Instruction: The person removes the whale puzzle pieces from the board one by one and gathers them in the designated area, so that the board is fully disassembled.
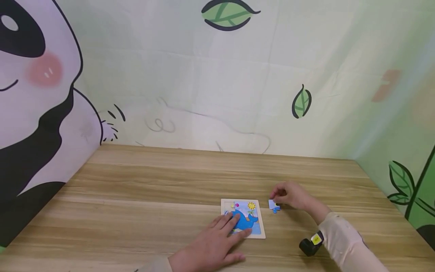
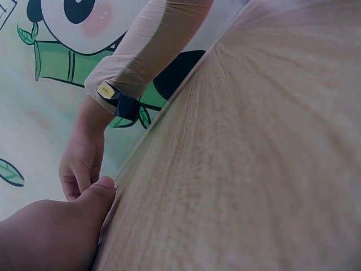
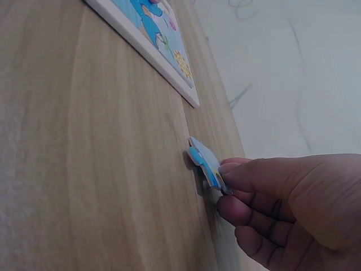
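Observation:
A square jigsaw puzzle (image 1: 255, 217) in a pale wooden frame lies on the table, picturing a blue whale and a yellow sunflower. Its upper left corner shows bare wood. My left hand (image 1: 214, 240) rests on the lower left of the puzzle with fingers spread, hiding part of the picture. To the right of the frame, my right hand (image 1: 292, 195) pinches a loose puzzle piece (image 1: 273, 206) between thumb and fingers. In the right wrist view the piece (image 3: 206, 162), blue and white with a bit of yellow, is tilted just above the tabletop.
The wooden table (image 1: 136, 211) reaches back to a printed wall (image 1: 176, 83) with a panda and leaves. A black wrist camera (image 1: 310, 244) with a yellow label is strapped at the right sleeve, low over the table.

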A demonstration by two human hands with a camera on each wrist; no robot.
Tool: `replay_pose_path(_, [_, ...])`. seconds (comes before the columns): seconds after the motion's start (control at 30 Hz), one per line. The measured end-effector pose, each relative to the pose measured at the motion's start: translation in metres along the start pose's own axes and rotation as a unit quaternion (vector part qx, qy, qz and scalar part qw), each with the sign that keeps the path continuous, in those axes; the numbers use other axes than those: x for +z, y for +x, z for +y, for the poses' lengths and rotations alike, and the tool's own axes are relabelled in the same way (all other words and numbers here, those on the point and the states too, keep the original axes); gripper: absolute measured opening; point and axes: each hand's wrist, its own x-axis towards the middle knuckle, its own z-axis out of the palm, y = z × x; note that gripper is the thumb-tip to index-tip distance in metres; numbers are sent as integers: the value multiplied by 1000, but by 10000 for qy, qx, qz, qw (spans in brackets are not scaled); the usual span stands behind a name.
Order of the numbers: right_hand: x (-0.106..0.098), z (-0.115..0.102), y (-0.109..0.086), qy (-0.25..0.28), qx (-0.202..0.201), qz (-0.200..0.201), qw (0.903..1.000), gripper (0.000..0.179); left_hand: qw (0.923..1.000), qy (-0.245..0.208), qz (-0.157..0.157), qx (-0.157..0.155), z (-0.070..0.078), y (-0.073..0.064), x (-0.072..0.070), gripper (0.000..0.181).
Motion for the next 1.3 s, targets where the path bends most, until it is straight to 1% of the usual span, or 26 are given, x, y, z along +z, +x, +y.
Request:
replay_pose_path(0.33, [2, -2, -1, -167, 234, 100, 9995, 7, 10000, -66, -57, -20, 0, 0, -2, 61])
replay_pose_path(0.53, [1, 0, -2, -27, 161, 165, 9997, 10, 10000, -25, -30, -14, 0, -1, -1, 61])
replay_pose_path(0.77, [-7, -2, -5, 100, 266, 453, 9986, 17, 9999, -81, -63, -4, 0, -1, -1, 61])
replay_pose_path(1.0, [-16, -11, -5, 42, 114, 707, 9974, 17, 9999, -106, -114, -17, 0, 0, -2, 61])
replay_pose_path(1.17, [-21, -16, -6, 134, 144, 851, 9962, 18, 10000, 24, -15, 22, 0, -1, -1, 61])
replay_pose_path(1.3, [-22, -22, -7, 121, 83, 937, 9955, 19, 10000, 11, -30, 26, 0, -1, -1, 61])
